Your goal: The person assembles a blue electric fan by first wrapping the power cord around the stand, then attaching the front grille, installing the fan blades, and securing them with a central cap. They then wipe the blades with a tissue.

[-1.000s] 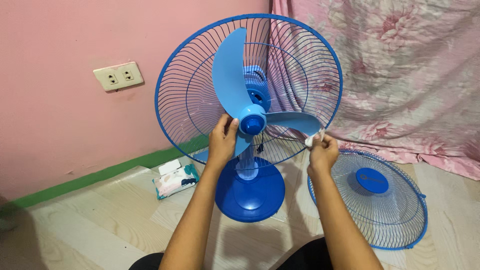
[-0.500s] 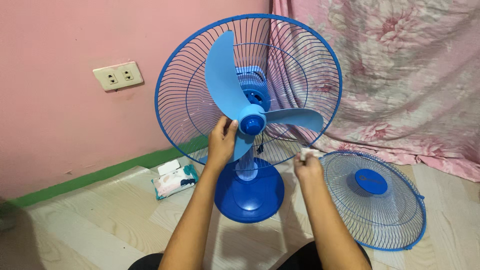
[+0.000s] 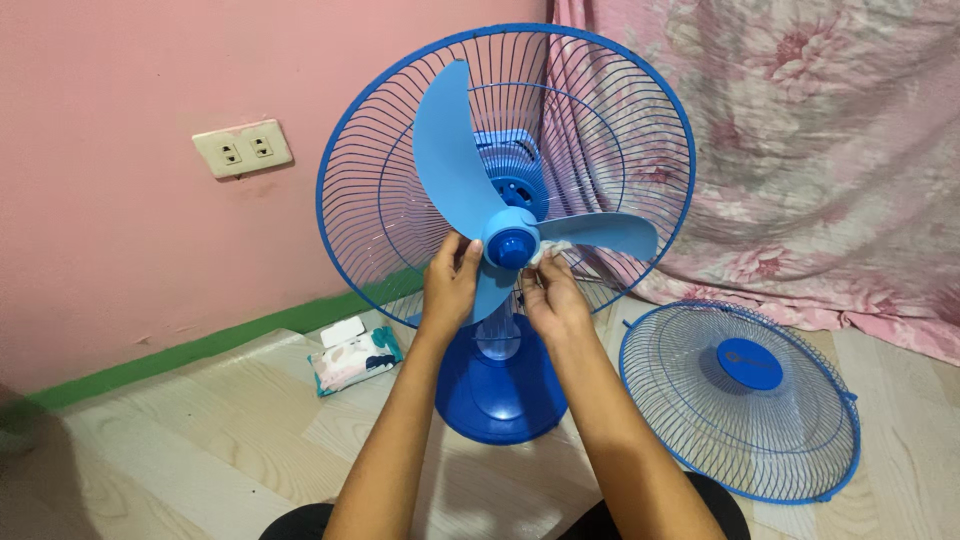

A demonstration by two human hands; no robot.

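A blue desk fan stands on the floor with its front guard off. Its light blue blades (image 3: 455, 160) sit before the rear wire guard (image 3: 640, 90), joined at a round blue hub (image 3: 510, 247). My left hand (image 3: 450, 283) holds the lower blade just left of the hub. My right hand (image 3: 552, 292) pinches a small white wipe (image 3: 543, 255) against the base of the right blade, next to the hub. The fan's round blue base (image 3: 497, 385) shows between my forearms.
The removed front guard (image 3: 745, 400) lies flat on the floor at right. A pack of wet wipes (image 3: 355, 358) lies left of the base. A wall outlet (image 3: 243, 148) is on the pink wall; a floral cloth (image 3: 830, 150) hangs at right.
My right hand moved with the wipe from the tip of the right blade, down and then left to the hub. The blades turned slightly. My left hand stayed put.
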